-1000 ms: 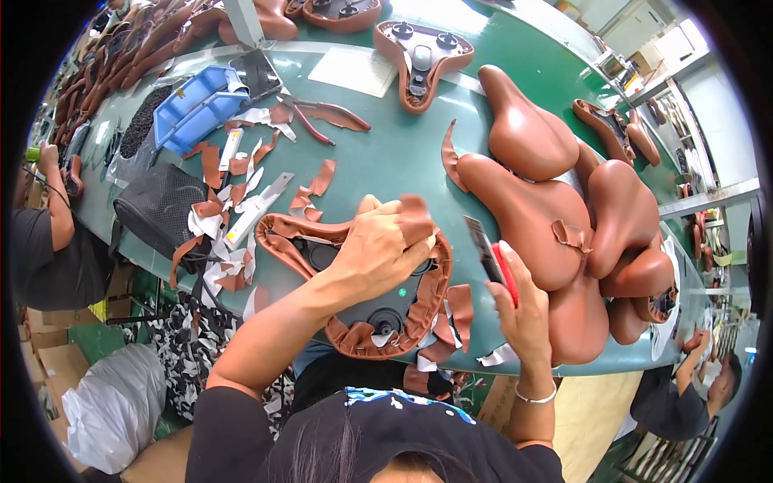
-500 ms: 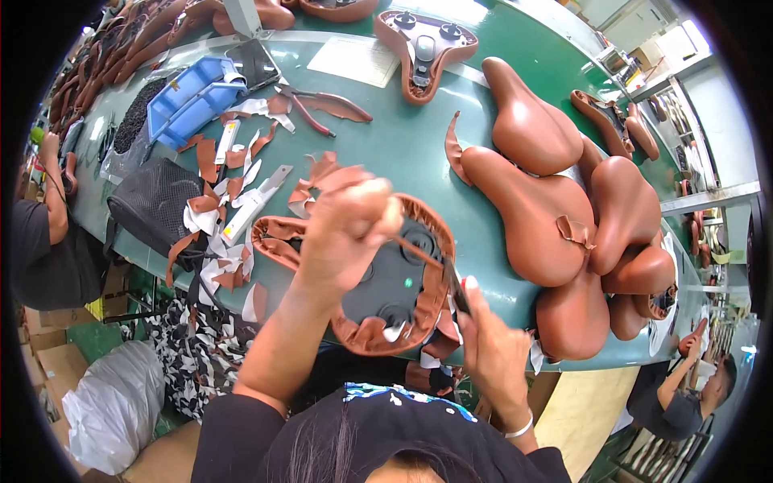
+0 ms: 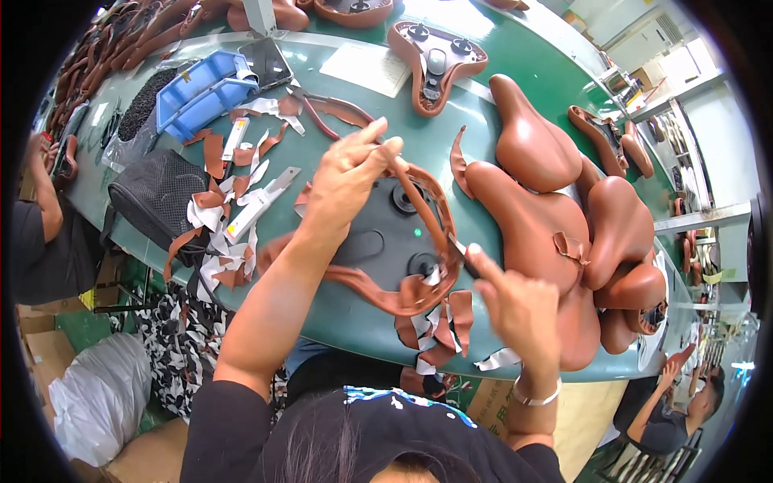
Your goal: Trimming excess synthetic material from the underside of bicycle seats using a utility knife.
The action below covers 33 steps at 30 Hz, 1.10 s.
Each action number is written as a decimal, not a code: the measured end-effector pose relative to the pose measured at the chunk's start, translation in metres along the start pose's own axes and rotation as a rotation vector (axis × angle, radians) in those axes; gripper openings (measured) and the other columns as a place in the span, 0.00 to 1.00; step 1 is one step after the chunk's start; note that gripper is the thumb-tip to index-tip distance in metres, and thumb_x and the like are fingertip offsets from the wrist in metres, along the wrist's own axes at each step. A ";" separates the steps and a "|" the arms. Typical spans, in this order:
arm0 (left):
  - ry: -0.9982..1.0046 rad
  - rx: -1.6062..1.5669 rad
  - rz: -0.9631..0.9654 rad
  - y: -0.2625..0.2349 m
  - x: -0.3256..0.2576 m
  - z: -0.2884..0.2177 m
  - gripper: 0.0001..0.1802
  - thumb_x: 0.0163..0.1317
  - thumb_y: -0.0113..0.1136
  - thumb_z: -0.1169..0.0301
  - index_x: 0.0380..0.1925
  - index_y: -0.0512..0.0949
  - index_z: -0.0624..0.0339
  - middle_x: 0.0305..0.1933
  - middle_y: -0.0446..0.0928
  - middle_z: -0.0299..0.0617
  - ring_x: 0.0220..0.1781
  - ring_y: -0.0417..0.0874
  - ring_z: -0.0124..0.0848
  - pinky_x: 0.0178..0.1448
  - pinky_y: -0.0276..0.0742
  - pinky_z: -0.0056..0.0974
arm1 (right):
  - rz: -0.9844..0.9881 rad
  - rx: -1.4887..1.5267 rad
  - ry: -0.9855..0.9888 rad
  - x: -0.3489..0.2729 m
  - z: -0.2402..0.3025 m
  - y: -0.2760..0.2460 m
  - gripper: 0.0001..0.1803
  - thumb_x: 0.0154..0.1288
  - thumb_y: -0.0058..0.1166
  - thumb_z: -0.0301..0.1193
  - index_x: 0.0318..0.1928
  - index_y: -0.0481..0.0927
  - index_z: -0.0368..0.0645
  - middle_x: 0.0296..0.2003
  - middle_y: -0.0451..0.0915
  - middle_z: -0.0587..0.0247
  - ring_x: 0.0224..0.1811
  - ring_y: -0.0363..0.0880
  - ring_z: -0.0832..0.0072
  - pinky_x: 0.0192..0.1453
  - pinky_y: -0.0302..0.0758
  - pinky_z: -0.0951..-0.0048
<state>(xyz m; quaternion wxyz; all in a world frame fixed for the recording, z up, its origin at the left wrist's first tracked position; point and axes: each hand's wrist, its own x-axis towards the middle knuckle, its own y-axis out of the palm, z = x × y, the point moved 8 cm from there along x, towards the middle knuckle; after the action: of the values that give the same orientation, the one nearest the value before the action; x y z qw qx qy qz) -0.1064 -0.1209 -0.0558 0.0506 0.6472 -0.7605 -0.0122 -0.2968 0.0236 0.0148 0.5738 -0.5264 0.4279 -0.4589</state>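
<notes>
Centrally, an upturned saddle (image 3: 378, 241) lies on the green desk (image 3: 451, 153), black underside up, brown cover edge folded round its rim. Left hand (image 3: 350, 173) sits over the saddle's upper edge, fingers pinched shut on a strip of the brown cover edge (image 3: 419, 197), pulling it up off the shell. Right hand (image 3: 519, 302) is at the saddle's lower right corner, closed around a small cutting tool (image 3: 459, 249) whose tip meets the cover edge there; index finger extended along the tool. The saddle thus lies between the two hands, directly under the left and just left of the right. Brown and white offcuts (image 3: 439, 322) lie at the near desk edge, below the saddle and touching it. Right of the saddle, a heap of finished brown saddles (image 3: 555, 233) lies close, nearly touching the right hand. Left of the saddle: a black mesh bag (image 3: 157, 193), more scraps (image 3: 225, 233), a utility knife (image 3: 258, 201). Farther back: a blue tray (image 3: 201, 92), pliers (image 3: 322, 113), a sheet of paper (image 3: 374, 68), another upturned saddle (image 3: 435, 60). Another person's arm (image 3: 44, 185) shows at the far left.
</notes>
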 end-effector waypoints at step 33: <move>0.104 -0.136 0.446 0.098 -0.025 -0.081 0.11 0.65 0.54 0.64 0.30 0.73 0.60 0.25 0.72 0.33 0.24 0.71 0.21 0.28 0.67 0.29 | 0.128 0.474 0.426 -0.120 -0.006 0.036 0.30 0.62 0.53 0.30 0.65 0.66 0.50 0.32 0.76 0.63 0.25 0.76 0.74 0.29 0.71 0.72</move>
<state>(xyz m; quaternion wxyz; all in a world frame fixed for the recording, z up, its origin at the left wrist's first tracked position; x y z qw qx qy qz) -0.1913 -0.0765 0.0315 0.1345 0.4580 -0.8785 -0.0185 -0.3258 0.1404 -0.0205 0.6056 -0.2424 0.4519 -0.6085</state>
